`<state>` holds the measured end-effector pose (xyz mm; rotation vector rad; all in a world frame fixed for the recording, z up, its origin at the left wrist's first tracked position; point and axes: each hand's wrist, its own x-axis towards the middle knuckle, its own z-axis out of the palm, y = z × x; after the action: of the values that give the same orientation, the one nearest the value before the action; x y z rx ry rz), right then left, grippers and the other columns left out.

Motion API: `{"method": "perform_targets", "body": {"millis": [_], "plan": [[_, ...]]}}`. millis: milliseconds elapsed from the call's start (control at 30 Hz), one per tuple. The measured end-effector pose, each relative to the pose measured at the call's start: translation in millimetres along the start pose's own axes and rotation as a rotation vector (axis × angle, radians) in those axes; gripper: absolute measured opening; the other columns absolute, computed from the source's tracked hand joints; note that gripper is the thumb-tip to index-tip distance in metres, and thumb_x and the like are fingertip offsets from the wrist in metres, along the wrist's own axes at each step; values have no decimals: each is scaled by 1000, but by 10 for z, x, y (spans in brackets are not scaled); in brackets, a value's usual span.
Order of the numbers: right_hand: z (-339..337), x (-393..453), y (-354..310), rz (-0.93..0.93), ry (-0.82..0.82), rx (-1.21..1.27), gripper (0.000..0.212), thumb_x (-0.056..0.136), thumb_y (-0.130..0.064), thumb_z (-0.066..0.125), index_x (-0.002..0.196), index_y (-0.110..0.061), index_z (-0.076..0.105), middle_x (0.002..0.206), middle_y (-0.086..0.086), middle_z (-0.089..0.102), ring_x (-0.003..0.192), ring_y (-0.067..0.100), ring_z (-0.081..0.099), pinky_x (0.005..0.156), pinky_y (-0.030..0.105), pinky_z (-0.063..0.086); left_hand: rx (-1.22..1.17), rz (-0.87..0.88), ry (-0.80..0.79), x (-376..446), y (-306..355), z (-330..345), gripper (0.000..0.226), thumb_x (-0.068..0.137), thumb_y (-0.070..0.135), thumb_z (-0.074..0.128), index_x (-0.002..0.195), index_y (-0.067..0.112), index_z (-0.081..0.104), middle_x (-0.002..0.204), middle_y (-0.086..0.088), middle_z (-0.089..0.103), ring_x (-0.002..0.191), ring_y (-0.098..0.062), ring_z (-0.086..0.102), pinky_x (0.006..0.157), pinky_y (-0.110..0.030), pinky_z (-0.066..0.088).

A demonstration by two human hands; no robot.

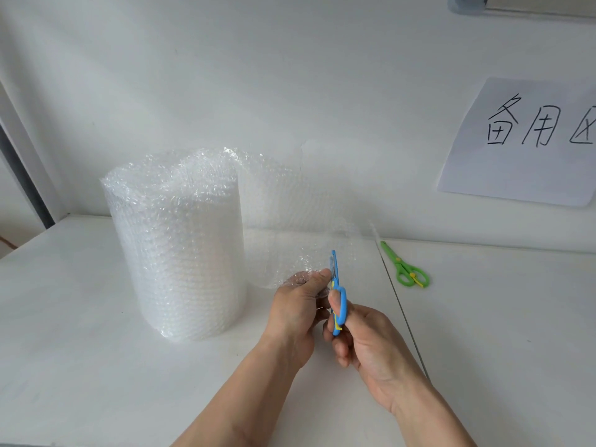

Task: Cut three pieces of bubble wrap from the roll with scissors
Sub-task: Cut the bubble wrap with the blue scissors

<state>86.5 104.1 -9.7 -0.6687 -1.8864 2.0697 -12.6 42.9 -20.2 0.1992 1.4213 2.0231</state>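
I see left hand [298,300] pinching wrap [300,227], right hand [364,340] gripping blue scissors [337,298]; roll [177,246] left, green scissors [407,267] right, sign [529,140] on wall

A white worktop [96,366] is set against a plain white wall [290,75], both evenly lit. A paper sheet [529,143] with handwritten characters is fixed to the wall at right, and a grey vertical frame [22,175] is seen at far left.
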Motion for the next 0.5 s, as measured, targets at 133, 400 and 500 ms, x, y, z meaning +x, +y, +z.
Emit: {"method": "perform_targets", "body": {"millis": [133, 400, 500], "plan": [[6, -16, -24, 19, -23, 27, 56, 65, -69, 69, 60, -14, 57, 64, 8, 58, 46, 16, 41, 46, 26, 35, 11, -1, 6, 0, -15, 1, 27, 88, 20, 67, 66, 12, 54, 62, -11, 45, 45, -20, 41, 46, -32, 36], [-115, 36, -287, 202, -129, 78, 58, 64, -68, 61, 68, -10, 59, 67, 10, 59, 48, 15, 45, 44, 26, 40, 1, -21, -44, -76, 18, 28, 37, 92, 29, 62, 108, -3, 66, 64, -15, 61, 58, -24, 50, 60, -36, 40], [-127, 25, -279, 239, -157, 57, 58, 63, -70, 60, 67, -12, 59, 66, 8, 59, 48, 14, 44, 45, 25, 39, -25, -31, -57, -85, 14, 38, 38, 94, 28, 59, 104, -9, 63, 58, -11, 59, 56, -25, 53, 60, -38, 39]]}}
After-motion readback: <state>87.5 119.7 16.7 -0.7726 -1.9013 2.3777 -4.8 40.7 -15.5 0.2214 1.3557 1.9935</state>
